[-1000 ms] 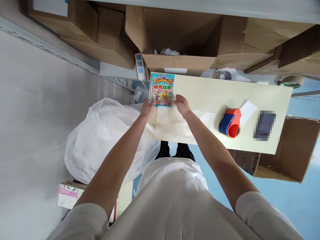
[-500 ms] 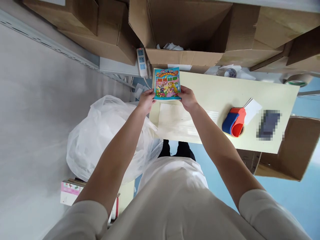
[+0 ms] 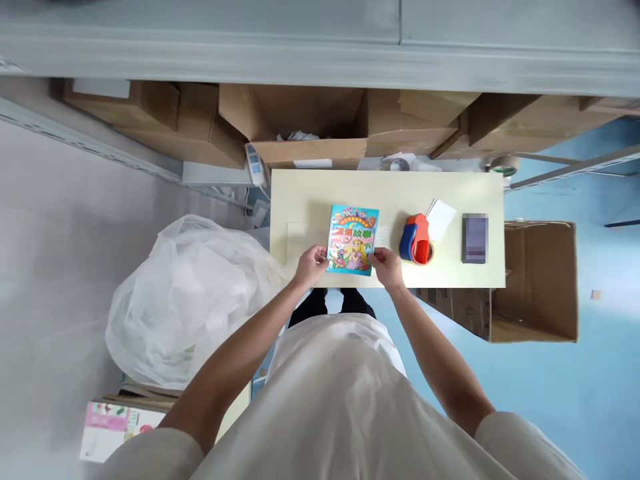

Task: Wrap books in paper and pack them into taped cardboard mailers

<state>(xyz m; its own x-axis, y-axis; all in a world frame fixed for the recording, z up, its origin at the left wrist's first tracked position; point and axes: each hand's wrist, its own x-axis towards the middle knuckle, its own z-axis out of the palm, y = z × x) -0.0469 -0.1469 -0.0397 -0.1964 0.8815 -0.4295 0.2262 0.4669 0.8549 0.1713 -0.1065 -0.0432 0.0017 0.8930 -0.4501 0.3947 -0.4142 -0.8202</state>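
A colourful children's storybook with a blue border and a long-haired girl on its cover is held over the pale table. My left hand pinches its lower left edge. On the opposite edge, my right hand grips the lower right side, thumb on the cover. Under the book lies a whitish sheet, mostly covered. To the right of my right hand stands a red and blue tape dispenser with a roll of tape in it.
White cards and a blurred-out dark rectangular object lie on the table's right. Behind it are cardboard boxes and a power strip beneath a grey shelf. A big plastic bag sits left; an open carton stands right.
Both hands have brought the storybook from the table's back left edge closer to my body, over the table. My view has shifted, and the upper shelf now shows.
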